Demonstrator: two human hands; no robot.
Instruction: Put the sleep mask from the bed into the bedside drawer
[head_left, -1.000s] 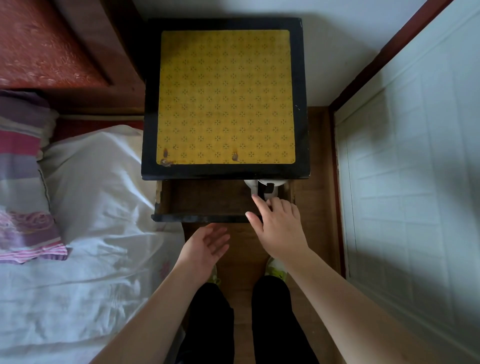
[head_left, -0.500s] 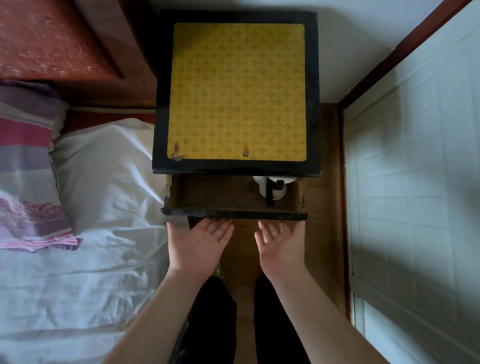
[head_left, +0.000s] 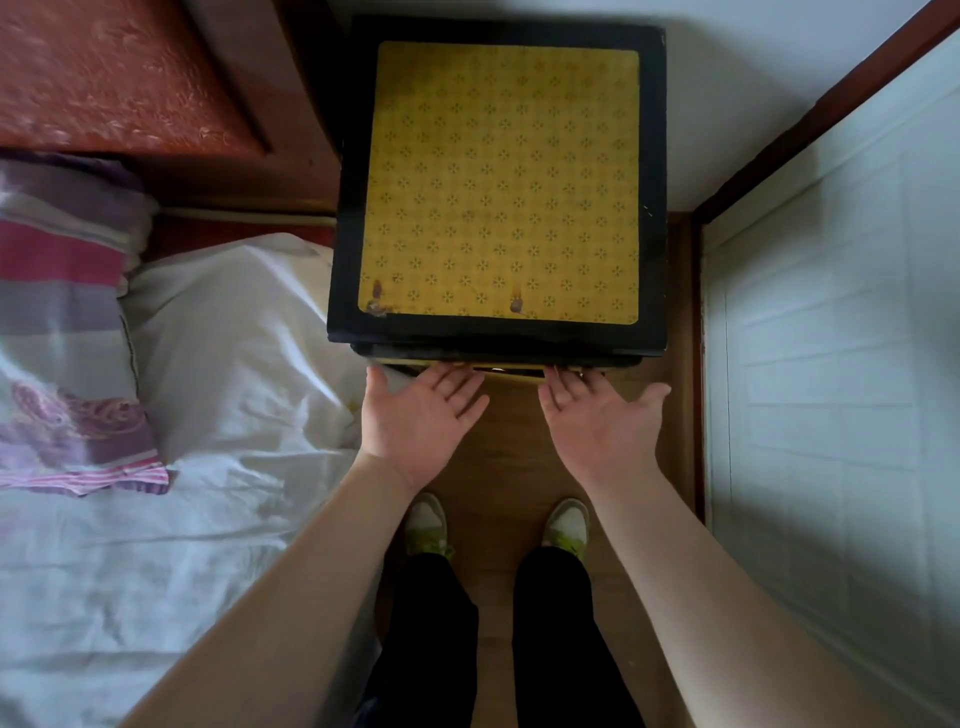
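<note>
The bedside table (head_left: 498, 182) has a black frame and a yellow patterned top. Its drawer (head_left: 509, 366) is pushed almost fully in, with only a thin dark gap showing under the top's front edge. My left hand (head_left: 421, 415) and my right hand (head_left: 597, 421) are flat, fingers spread, fingertips against the drawer front. Neither hand holds anything. The sleep mask is hidden inside the drawer and does not show.
The bed (head_left: 156, 467) with white sheets lies to the left, with a striped purple pillow (head_left: 57, 322) and a red headboard (head_left: 114, 73). A white tiled wall (head_left: 841, 364) stands close on the right. My shoes (head_left: 426, 525) stand on the narrow wooden floor strip.
The drawer was open with the white and black mask lying in its right part. Both hands moved to the drawer front and pushed it in; the mask is now out of sight.
</note>
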